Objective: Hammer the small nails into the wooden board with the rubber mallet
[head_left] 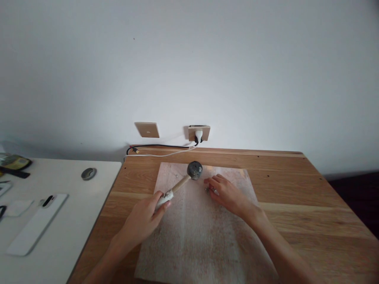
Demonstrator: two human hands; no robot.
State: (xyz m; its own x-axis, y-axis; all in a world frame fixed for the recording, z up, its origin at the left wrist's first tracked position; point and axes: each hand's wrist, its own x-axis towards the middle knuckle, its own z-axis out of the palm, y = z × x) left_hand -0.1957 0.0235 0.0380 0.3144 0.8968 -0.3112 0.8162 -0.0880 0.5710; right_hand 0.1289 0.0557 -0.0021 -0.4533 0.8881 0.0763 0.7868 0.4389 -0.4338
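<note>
My left hand grips the wooden handle of a hammer, whose dark round head is raised over the far part of a pale board. My right hand rests on that board just right of the hammer head, fingertips pinching a small metal piece that looks like a nail. The board lies flat on a wooden table.
A white desk adjoins on the left, with a white phone, a small round disc and dark items at its left edge. Two wall plates, one with a white plug, and cables run along the table's back edge.
</note>
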